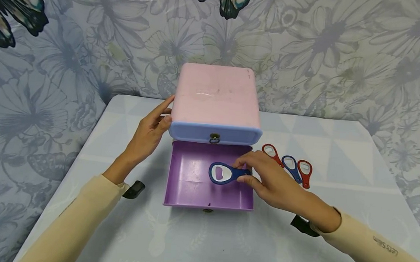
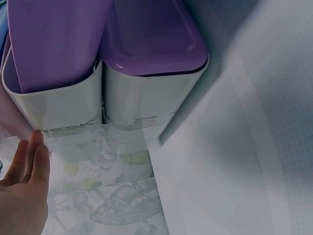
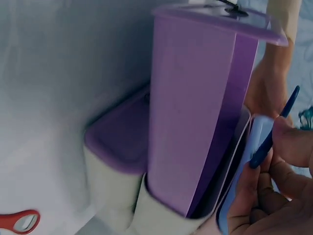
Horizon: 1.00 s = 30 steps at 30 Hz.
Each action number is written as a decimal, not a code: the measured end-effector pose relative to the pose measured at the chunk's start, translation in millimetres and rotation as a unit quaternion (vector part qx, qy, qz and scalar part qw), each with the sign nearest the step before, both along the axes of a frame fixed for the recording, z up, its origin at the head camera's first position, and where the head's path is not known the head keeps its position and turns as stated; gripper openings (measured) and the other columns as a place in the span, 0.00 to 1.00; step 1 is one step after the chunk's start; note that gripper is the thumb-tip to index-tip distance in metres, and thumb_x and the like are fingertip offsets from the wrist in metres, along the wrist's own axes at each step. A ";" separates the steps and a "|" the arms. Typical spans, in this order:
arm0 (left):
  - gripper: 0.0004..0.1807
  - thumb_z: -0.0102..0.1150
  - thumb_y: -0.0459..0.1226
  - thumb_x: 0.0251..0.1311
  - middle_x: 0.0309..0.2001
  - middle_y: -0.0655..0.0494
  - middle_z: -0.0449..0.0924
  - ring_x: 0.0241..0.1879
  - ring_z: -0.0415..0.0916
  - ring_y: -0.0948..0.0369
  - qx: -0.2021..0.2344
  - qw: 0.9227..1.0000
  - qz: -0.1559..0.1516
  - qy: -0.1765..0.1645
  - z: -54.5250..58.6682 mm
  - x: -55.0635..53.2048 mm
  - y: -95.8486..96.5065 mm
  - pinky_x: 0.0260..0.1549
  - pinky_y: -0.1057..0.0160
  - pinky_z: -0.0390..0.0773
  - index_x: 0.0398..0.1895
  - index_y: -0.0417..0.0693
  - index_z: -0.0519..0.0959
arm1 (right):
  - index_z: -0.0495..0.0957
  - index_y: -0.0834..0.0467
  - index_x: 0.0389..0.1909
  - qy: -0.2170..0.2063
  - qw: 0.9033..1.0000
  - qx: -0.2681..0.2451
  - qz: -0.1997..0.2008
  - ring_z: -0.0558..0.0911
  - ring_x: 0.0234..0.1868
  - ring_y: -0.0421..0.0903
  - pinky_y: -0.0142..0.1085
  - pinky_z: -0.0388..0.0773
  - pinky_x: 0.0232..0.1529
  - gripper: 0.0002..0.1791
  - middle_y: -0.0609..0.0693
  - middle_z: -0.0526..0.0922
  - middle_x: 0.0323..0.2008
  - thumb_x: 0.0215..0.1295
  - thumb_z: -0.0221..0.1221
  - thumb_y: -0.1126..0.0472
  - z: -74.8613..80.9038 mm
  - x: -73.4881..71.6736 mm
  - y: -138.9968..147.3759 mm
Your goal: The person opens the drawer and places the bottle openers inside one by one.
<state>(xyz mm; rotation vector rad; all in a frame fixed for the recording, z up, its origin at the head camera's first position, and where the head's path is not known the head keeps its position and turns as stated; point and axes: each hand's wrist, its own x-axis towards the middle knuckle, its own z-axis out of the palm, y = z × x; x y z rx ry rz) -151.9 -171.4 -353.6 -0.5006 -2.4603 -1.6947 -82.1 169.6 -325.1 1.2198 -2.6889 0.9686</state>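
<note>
At far left, a person's left sleeve [image 1: 77, 219], with a black strap [image 1: 133, 189] near the cuff, reaches over the pale table [image 1: 341, 157]. The left hand [image 1: 146, 137] rests its fingertips against the left side of the drawer box [image 1: 218, 94]; its fingers are extended and grip nothing. The box has a pink top and, below it, a blue drawer [image 1: 191, 132] with a small ring pull [image 1: 214, 139], pushed in. Beneath that, a purple drawer [image 1: 190, 193] stands pulled out towards the person; the left wrist view shows a further purple drawer [image 2: 154, 44] under it, closed. Over the right half of the open drawer is a blue tool [image 1: 231, 174], its looped end pointing left and purple showing through the loop. The right hand [image 1: 274, 183] pinches the tool's other end between thumb and fingers, the grip closed about it. Just beyond this hand, on the table to the right of the box, lie a red tool [image 1: 277, 158], a second blue tool [image 1: 296, 173] and another red tool [image 1: 305, 180], side by side in a slanting row. The right sleeve [image 1: 375, 247] bears dark lettering.
</note>
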 end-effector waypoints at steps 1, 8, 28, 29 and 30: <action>0.29 0.44 0.53 0.77 0.63 0.48 0.71 0.52 0.74 0.54 -0.001 1.000 0.001 0.000 -0.3 -0.2 -0.6 0.50 0.56 0.68 0.78 0.73 0.55 | 0.78 0.56 0.51 -0.004 1.000 0.008 0.002 0.77 0.48 0.42 0.37 0.74 0.52 0.15 0.43 0.80 0.46 0.64 0.66 0.63 0.1 -0.5 -5.1; 0.29 0.45 0.55 0.75 0.62 0.49 0.72 0.53 0.76 0.54 0.003 1.000 0.000 -0.006 -1.8 -1.5 -0.6 0.53 0.53 0.69 0.77 0.76 0.57 | 0.79 0.57 0.50 -0.025 0.999 0.041 0.008 0.78 0.50 0.46 0.42 0.75 0.54 0.13 0.45 0.83 0.45 0.65 0.66 0.63 -5.0 -5.0 -33.3; 0.29 0.45 0.57 0.75 0.63 0.47 0.71 0.56 0.76 0.50 -0.012 1.000 0.002 -0.005 0.8 -1.3 -1.5 0.55 0.48 0.70 0.77 0.78 0.55 | 0.82 0.59 0.44 -0.084 0.990 0.105 0.036 0.79 0.44 0.44 0.41 0.74 0.53 0.11 0.48 0.83 0.39 0.62 0.68 0.63 -14.4 -31.8 -67.9; 0.29 0.45 0.57 0.75 0.63 0.47 0.71 0.55 0.76 0.50 -0.011 1.000 0.002 -0.005 0.5 -1.2 -1.6 0.55 0.48 0.69 0.77 0.78 0.55 | 0.81 0.60 0.44 -0.082 0.990 0.111 0.042 0.78 0.43 0.44 0.41 0.74 0.53 0.11 0.48 0.83 0.39 0.62 0.68 0.64 -15.3 -32.8 -69.9; 0.29 0.45 0.57 0.75 0.63 0.47 0.71 0.55 0.76 0.50 -0.010 1.000 0.002 -0.006 0.1 -1.2 -1.6 0.55 0.48 0.69 0.77 0.78 0.55 | 0.81 0.60 0.44 -0.079 0.989 0.115 0.048 0.78 0.43 0.44 0.41 0.74 0.53 0.11 0.48 0.82 0.38 0.62 0.68 0.64 -16.2 -33.6 -71.7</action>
